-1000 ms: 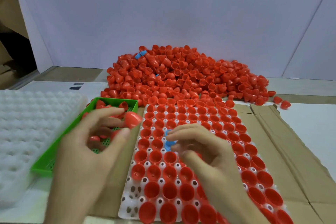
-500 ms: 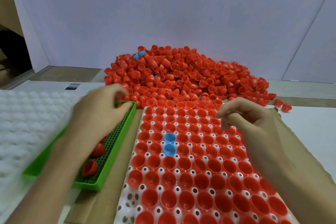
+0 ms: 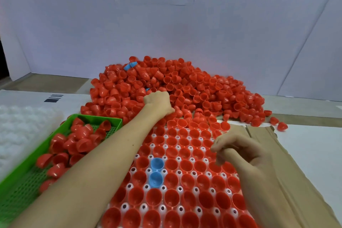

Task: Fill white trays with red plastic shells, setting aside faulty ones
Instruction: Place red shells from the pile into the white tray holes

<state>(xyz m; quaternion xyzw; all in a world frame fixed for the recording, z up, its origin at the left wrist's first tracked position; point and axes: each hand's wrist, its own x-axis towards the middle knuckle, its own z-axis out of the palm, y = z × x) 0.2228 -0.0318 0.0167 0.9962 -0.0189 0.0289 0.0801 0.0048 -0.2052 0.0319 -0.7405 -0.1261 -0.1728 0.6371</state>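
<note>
A big pile of red shells (image 3: 194,87) lies at the back of the table. My left hand (image 3: 159,102) reaches over the white tray (image 3: 132,169) into the pile's front edge, its fingers curled down among the shells and hidden. The tray in front of me holds several rows of red shells, open side up, with two blue shells (image 3: 157,171) in its middle. My right hand (image 3: 238,151) hovers over the tray's right side with loosely curled fingers and nothing in them.
At the left, a green mesh tray (image 3: 96,117) holds several loose red shells (image 3: 79,142). Beyond it lies a stack of white trays (image 3: 20,127). Brown cardboard (image 3: 296,172) lies under the tray. A blue shell (image 3: 130,65) tops the pile. Two stray shells (image 3: 278,124) lie at the right.
My left hand has left the green tray and stretched forward into the pile. The right hand has dropped back towards me over the tray's right side. The camera has moved closer.
</note>
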